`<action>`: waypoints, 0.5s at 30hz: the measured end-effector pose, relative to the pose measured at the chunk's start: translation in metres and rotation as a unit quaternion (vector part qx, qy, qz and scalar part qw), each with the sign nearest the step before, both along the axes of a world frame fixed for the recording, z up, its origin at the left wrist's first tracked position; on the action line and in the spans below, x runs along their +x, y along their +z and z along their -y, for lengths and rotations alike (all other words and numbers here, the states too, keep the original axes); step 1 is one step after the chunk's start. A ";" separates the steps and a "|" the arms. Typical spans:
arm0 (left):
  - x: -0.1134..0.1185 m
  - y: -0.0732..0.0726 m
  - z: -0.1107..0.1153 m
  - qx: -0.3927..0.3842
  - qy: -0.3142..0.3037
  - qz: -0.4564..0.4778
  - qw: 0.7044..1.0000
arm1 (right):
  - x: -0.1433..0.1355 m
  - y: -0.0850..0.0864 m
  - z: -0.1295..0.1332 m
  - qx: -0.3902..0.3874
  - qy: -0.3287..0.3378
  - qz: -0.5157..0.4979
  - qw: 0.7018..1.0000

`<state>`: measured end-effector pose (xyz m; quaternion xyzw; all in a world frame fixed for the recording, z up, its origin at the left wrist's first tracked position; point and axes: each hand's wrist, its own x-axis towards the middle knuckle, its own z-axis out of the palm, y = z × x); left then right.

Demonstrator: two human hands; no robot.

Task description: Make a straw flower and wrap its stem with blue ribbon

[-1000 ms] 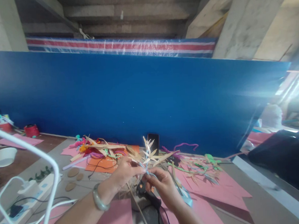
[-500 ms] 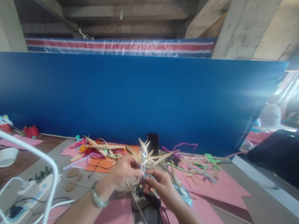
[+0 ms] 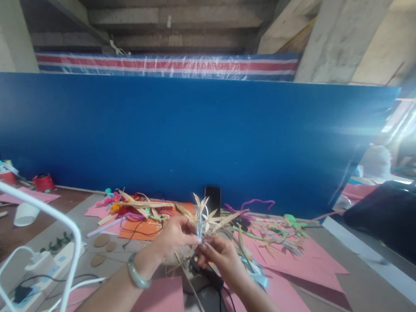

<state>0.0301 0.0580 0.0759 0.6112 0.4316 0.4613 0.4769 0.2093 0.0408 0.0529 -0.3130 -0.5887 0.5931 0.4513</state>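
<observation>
My left hand (image 3: 178, 233), with a pale green bangle on its wrist, pinches a light blue stem (image 3: 200, 223) from the left. Pale, pointed dried-husk petals (image 3: 201, 205) spread out at the top of that stem, forming a small flower. From the right, my right hand (image 3: 219, 254) closes its thumb and fingers on the lower end of the same stem, just below the left fingertips. The two hands nearly touch, and the stem's bottom end is hidden by fingers. A black cable with a small black device (image 3: 196, 263) lies beneath them.
A phone (image 3: 213, 199) leans on the blue partition (image 3: 192, 128). Pink paper sheets (image 3: 157, 304) cover parts of the table. Colourful craft scraps (image 3: 136, 208) lie behind the left hand. A power strip (image 3: 35, 294), white curved tube (image 3: 68, 227) and white cup (image 3: 26, 214) are on the left.
My right fingers have shifted slightly around the lower stem, and a thin light blue strand beside them no longer shows. The white cup at the left has moved right and turned.
</observation>
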 end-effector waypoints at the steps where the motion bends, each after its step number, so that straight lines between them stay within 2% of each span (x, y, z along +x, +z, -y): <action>1: 0.000 -0.001 -0.001 -0.001 -0.012 0.023 1.000 | 0.000 0.000 0.000 0.000 -0.002 -0.004 1.000; 6: 0.002 0.001 -0.001 -0.008 -0.072 0.091 0.993 | 0.000 0.006 0.002 0.011 -0.022 0.019 1.000; 10: 0.002 0.004 0.002 0.004 -0.048 0.042 0.998 | 0.000 0.013 0.004 0.025 -0.038 0.036 0.998; 15: 0.006 0.003 0.002 -0.026 -0.026 0.003 0.999 | 0.000 0.015 0.003 0.030 -0.064 0.034 0.997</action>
